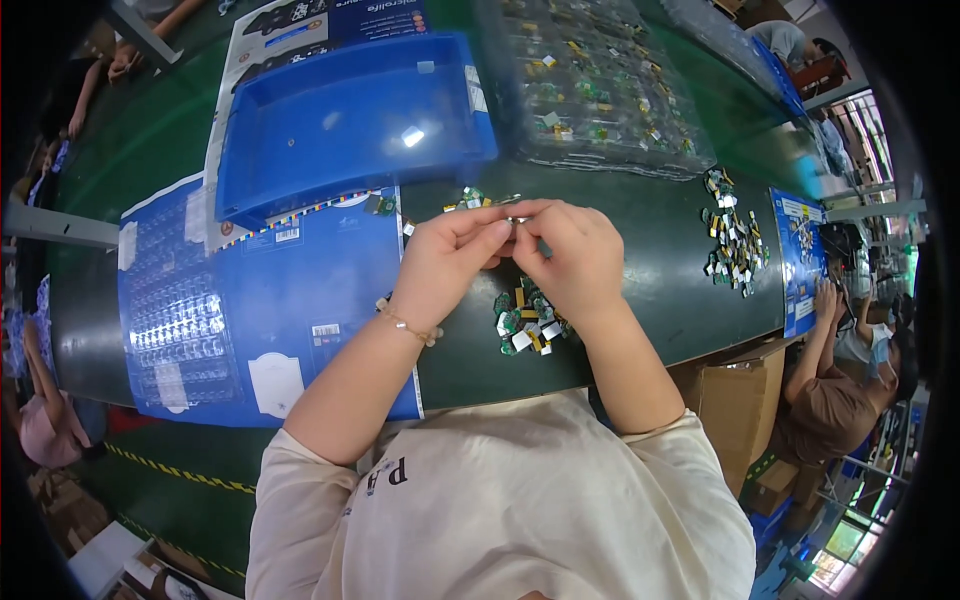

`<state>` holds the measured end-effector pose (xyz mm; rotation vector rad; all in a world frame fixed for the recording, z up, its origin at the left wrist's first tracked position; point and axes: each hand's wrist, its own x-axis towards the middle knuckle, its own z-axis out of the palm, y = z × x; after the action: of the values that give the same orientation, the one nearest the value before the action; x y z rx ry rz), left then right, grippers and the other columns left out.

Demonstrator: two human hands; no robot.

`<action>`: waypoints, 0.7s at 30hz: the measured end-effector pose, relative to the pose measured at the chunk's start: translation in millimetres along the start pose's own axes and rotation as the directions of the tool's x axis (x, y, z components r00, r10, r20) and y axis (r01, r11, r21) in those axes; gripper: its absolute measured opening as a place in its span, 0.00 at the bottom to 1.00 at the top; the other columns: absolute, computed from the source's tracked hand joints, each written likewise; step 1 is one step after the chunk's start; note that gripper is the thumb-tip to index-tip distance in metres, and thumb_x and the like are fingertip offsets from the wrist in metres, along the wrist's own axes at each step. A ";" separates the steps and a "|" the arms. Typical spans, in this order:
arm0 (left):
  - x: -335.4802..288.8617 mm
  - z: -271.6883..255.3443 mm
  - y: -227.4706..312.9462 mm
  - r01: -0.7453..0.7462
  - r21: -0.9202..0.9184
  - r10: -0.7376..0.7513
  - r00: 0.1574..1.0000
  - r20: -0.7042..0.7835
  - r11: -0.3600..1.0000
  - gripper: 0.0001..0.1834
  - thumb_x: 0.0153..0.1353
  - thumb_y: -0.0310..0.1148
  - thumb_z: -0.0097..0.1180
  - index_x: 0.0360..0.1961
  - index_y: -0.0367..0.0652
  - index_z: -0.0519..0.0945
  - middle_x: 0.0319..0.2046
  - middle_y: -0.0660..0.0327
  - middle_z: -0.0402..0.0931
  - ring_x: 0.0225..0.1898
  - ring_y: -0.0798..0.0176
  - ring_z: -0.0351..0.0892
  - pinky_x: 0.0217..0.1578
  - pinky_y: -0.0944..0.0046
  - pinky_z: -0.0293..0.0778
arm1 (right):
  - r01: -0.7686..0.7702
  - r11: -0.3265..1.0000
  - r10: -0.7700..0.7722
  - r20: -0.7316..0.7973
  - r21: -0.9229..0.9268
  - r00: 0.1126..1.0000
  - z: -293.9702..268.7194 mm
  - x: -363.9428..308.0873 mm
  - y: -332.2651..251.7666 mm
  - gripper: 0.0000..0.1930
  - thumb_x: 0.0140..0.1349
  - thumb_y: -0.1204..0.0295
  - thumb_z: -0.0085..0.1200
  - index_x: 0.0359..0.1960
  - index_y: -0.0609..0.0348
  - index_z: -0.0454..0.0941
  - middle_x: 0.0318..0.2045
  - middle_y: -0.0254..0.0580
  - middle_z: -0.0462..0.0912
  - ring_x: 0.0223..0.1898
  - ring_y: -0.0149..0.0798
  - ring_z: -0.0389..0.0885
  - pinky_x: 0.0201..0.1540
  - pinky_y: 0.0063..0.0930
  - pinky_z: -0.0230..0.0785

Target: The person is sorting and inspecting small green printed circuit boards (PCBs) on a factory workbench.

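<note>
Above the dark green worktable, my left hand and my right hand meet at the fingertips. Both pinch one small part with a shiny metallic edge; my fingers hide most of it and its kind does not show. A beaded bracelet circles my left wrist. Just below my hands lies a pile of small green circuit boards with white and yellow pieces. More such boards lie behind my fingers, partly covered.
A blue plastic bin stands at the back left. Stacked clear trays of boards rise at the back right. A clear blister tray rests on blue printed sheets at left. Another board pile lies right, near a cardboard box. Co-workers sit at both sides.
</note>
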<state>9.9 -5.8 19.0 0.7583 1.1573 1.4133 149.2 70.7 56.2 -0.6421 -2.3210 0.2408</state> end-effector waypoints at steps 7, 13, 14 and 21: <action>4.0 -8.4 4.6 0.095 -0.256 -0.090 0.995 0.034 0.962 0.16 0.64 0.34 0.55 0.50 0.36 0.77 0.42 0.60 0.79 0.41 0.70 0.79 0.43 0.71 0.75 | 0.113 0.994 -0.112 -0.102 0.000 0.988 11.8 2.6 1.5 0.07 0.46 0.76 0.63 0.24 0.56 0.76 0.32 0.33 0.84 0.27 0.37 0.79 0.31 0.28 0.71; 5.1 -14.2 12.0 0.212 -0.291 -0.206 0.977 0.051 0.933 0.16 0.66 0.33 0.52 0.53 0.38 0.75 0.43 0.62 0.79 0.43 0.71 0.78 0.43 0.72 0.75 | 0.182 0.982 -0.180 -0.049 0.049 0.982 11.2 10.3 8.2 0.08 0.45 0.76 0.64 0.29 0.55 0.80 0.33 0.34 0.83 0.29 0.39 0.79 0.33 0.29 0.71; 6.0 -15.7 10.4 0.207 -0.294 -0.202 0.978 0.047 0.933 0.16 0.66 0.33 0.52 0.53 0.38 0.75 0.43 0.62 0.79 0.43 0.71 0.78 0.43 0.72 0.75 | 0.188 0.981 -0.185 -0.047 0.052 0.982 11.9 13.1 8.3 0.08 0.45 0.76 0.64 0.29 0.55 0.80 0.33 0.34 0.83 0.29 0.39 0.79 0.33 0.29 0.71; 7.4 -19.7 10.5 -0.008 -0.249 -0.021 0.993 -0.113 0.969 0.19 0.64 0.33 0.55 0.54 0.38 0.74 0.43 0.60 0.79 0.43 0.70 0.79 0.41 0.72 0.73 | 0.187 0.953 -0.223 0.132 0.240 0.966 3.1 31.9 12.2 0.14 0.46 0.80 0.61 0.37 0.58 0.82 0.39 0.38 0.82 0.37 0.43 0.77 0.41 0.33 0.70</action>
<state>-13.3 -2.3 21.5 0.5007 1.0426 1.5782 131.7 97.5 68.5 -0.2737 -2.4426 0.4648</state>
